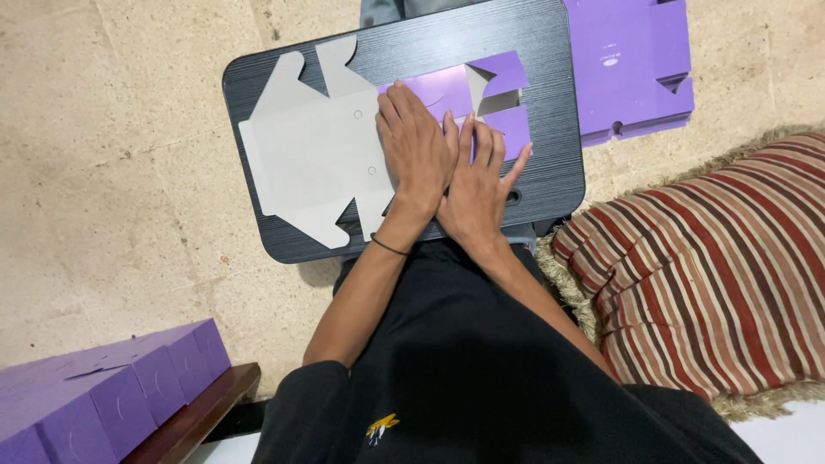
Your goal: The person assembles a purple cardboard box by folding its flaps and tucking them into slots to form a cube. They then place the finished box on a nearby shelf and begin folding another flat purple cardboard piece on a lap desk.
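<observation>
A flat die-cut cardboard box blank (314, 155) lies on a small black lap table (550, 172), grey side up on the left, with purple flaps (494, 77) folded over on the right. My left hand (417, 146) presses flat, palm down, on the fold line in the middle of the blank. Beside it and touching it, my right hand (477, 185) presses palm down with fingers spread on the purple part. Neither hand grips anything.
A second flat purple blank (632, 60) lies on the floor beyond the table. Assembled purple boxes (103, 395) sit on a wooden board at lower left. A striped red and beige cushion (713, 266) lies at my right. The floor is beige stone.
</observation>
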